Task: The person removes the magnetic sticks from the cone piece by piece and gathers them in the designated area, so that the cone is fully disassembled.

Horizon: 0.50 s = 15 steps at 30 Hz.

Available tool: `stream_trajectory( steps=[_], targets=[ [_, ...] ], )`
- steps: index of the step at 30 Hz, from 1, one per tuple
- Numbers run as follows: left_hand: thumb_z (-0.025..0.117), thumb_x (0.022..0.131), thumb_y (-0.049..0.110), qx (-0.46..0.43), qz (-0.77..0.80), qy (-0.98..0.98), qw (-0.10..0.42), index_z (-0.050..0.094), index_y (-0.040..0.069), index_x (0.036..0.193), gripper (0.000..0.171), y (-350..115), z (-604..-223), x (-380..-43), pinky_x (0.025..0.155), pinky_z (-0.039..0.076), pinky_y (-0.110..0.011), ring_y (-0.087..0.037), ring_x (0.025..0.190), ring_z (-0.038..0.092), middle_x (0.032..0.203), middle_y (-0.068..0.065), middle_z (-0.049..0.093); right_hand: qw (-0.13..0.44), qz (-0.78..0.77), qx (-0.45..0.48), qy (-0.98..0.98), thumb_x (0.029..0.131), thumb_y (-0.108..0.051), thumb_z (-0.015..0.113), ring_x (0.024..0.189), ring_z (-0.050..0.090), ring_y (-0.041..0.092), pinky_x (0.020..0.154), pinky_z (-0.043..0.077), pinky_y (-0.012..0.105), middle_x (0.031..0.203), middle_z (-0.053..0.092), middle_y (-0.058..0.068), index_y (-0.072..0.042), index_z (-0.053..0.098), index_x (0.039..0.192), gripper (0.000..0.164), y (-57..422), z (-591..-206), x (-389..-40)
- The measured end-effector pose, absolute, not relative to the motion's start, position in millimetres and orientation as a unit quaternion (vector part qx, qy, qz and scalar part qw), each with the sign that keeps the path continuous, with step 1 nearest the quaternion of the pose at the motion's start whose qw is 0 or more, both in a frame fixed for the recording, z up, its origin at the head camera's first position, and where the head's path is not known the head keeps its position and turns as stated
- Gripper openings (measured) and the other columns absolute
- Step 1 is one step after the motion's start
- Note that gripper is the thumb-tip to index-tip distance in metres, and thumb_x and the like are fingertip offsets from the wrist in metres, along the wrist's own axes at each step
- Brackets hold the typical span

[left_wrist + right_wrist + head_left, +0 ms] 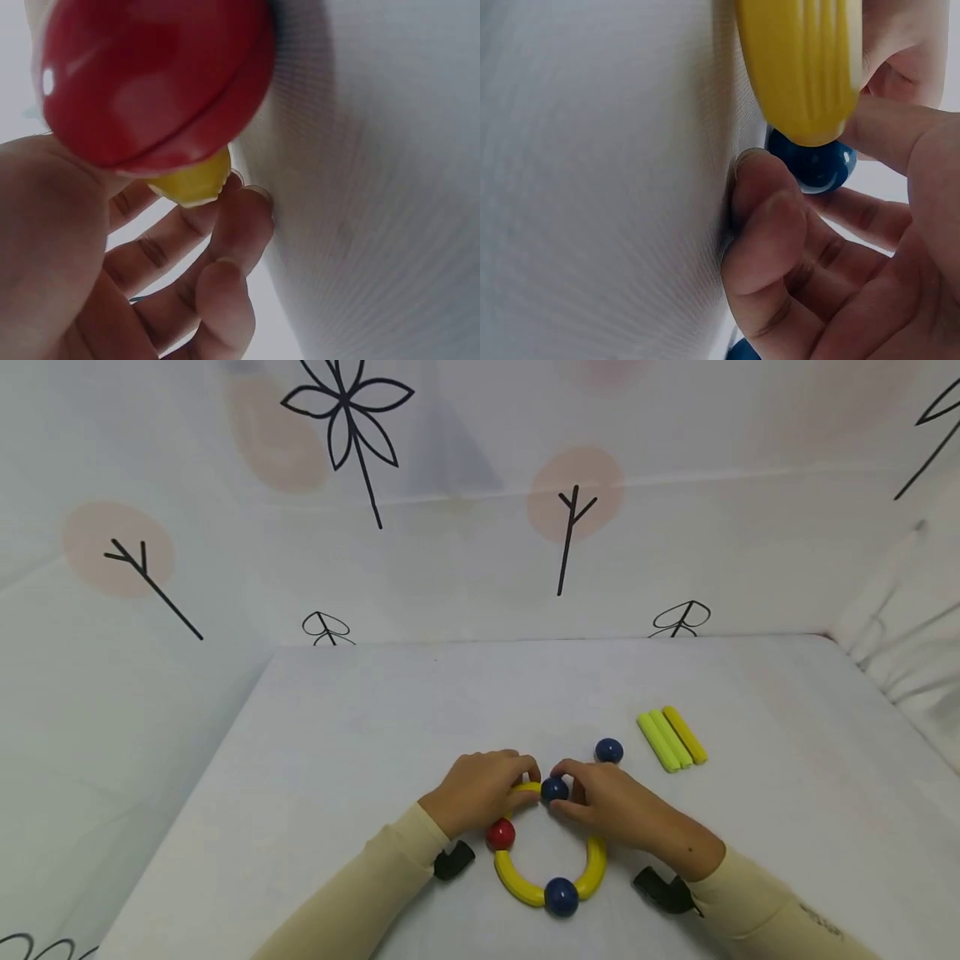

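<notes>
A ring of yellow curved pieces and coloured balls lies on the white table. At its far side my left hand (pixel 483 793) grips a yellow curved piece (pixel 529 787), whose other end runs to a red ball (pixel 500 834). My right hand (pixel 618 803) pinches a blue ball (pixel 554 788) against the tip of that piece. From the red ball, another yellow curved piece (pixel 517 882) leads to a near blue ball (pixel 561 898). A third yellow curved piece (pixel 595 867) rises from there toward my right hand, which partly hides it.
Just beyond my right hand sits a loose blue ball (pixel 609 750). Farther right, two lime-green sticks (pixel 664 740) lie side by side with a yellow stick (pixel 686 735). Black wrist devices (pixel 663 892) are under both sleeves. A patterned cloth (pixel 465 560) hangs behind the table.
</notes>
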<state>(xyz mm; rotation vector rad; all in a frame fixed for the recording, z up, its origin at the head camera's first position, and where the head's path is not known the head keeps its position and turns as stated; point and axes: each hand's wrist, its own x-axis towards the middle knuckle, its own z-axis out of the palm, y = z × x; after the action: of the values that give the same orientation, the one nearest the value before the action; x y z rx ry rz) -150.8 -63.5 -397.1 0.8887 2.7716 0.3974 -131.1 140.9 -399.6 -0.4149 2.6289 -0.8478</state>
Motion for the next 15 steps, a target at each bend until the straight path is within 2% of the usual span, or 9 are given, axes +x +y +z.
stream_trajectory(
  steps=[9,15],
  targets=[
    [0.069,0.094,0.036,0.305,0.133,0.938,0.094,0.071,0.023,0.109,0.019,-65,-399,-152,0.068,0.046,-0.022,-0.005,0.075,0.055,0.092,0.01,0.065,0.168,-0.289,-0.142,0.932,0.092,-0.024,0.073,0.062,0.053,0.012,0.056,0.047,0.023,0.073,0.059,-0.002,-0.008,0.057,0.123,0.038,146,-396,-132],
    [0.07,0.093,0.038,0.305,0.134,0.938,0.093,0.071,0.024,0.108,0.02,-66,-399,-153,0.067,0.045,-0.022,-0.005,0.073,0.054,0.09,0.011,0.064,0.111,-0.282,-0.145,0.942,0.091,-0.033,0.073,0.065,0.053,0.013,0.055,0.046,0.024,0.078,0.061,-0.001,-0.01,0.061,0.123,0.041,166,-373,-134]
  ],
)
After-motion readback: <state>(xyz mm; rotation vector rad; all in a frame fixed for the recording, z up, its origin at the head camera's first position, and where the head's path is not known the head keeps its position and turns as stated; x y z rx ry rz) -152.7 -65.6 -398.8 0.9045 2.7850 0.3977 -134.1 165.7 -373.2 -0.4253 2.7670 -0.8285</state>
